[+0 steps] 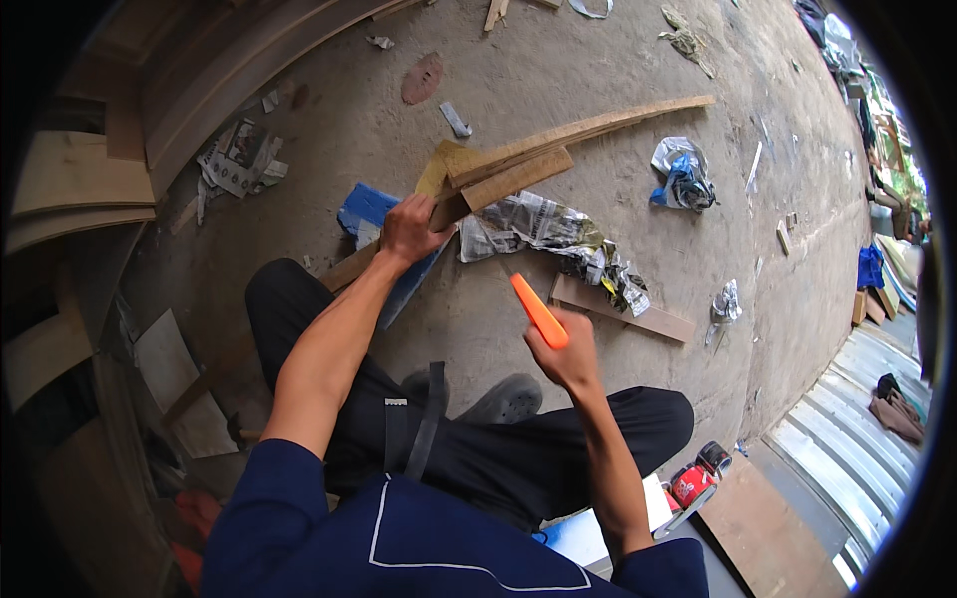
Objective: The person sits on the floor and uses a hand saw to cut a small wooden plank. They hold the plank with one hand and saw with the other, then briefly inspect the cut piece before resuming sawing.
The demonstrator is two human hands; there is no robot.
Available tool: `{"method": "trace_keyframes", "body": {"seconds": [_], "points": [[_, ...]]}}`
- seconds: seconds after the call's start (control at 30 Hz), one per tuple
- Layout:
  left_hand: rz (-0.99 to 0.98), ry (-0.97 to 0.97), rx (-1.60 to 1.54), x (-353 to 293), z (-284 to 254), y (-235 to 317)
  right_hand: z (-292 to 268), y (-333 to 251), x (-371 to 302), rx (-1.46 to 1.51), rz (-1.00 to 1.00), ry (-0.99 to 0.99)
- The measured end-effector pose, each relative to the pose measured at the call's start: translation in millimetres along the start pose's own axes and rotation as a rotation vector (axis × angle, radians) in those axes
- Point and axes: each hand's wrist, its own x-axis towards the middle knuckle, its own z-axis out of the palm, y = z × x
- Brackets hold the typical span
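Observation:
My left hand (410, 229) is closed round a wooden strip (454, 207), which runs from beside my left knee up to the right. Beyond it a longer curved wooden piece (588, 130) rests on the floor against a blue-painted board (371, 211). My right hand (565, 354) is wrapped round the bright orange handle of a tool (538, 314), in front of my crossed legs. Its handle tilts up and left toward the wood; the working end is too thin to make out. Crumpled newspaper (543, 221) lies just past the handle.
A flat wooden offcut (638, 311) lies right of my right hand. Wooden panels (80, 169) stand along the left. Silver-and-blue crumpled wrapping (684, 174) is on the concrete. Tape rolls (713, 458) and corrugated metal sheet (857, 419) are at the lower right.

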Motion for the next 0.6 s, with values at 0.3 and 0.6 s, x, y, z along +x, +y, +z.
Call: {"method": "trace_keyframes", "body": {"seconds": [0.3, 0.6], "points": [[-0.018, -0.03, -0.031, -4, 5, -5, 9, -10, 8, 0.021, -0.063, 0.064], [0.029, 0.032, -0.069, 6, 15, 8, 20, -4, 57, -0.012, -0.028, 0.088]]}}
